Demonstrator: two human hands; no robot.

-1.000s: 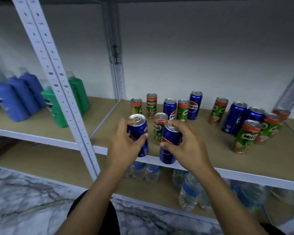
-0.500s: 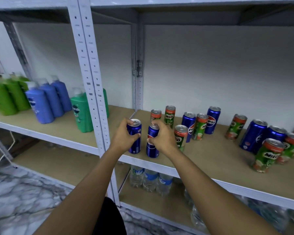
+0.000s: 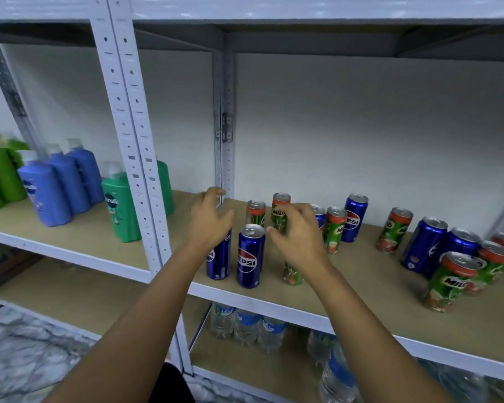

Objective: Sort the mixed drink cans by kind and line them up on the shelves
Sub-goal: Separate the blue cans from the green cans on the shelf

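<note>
two blue pepsi cans stand upright side by side at the front left of the shelf (image 3: 361, 289) — the nearer pepsi can (image 3: 250, 255) in plain sight, the left pepsi can (image 3: 218, 261) half hidden behind the left hand (image 3: 208, 221). that hand hovers over the left can with fingers spread and loose, its grip wide and holding nothing. the right hand (image 3: 298, 235) hangs just right of the nearer can, fingers loosely curled and apart, grip likewise wide with nothing in it; a green milo can (image 3: 293, 273) stands partly hidden under its wrist.

behind the hands, two more milo cans (image 3: 280, 209) stand upright near the back, and further right a mixed cluster — a milo can beside a back pepsi can (image 3: 354, 218). at the far right a bunch of blue and green cans (image 3: 454, 257) stands close together, unsorted.

on the neighbouring bay to the left sit blue bottles (image 3: 45, 193) and green bottles (image 3: 118, 203). water bottles (image 3: 246, 327) stand on the lower shelf.
</note>
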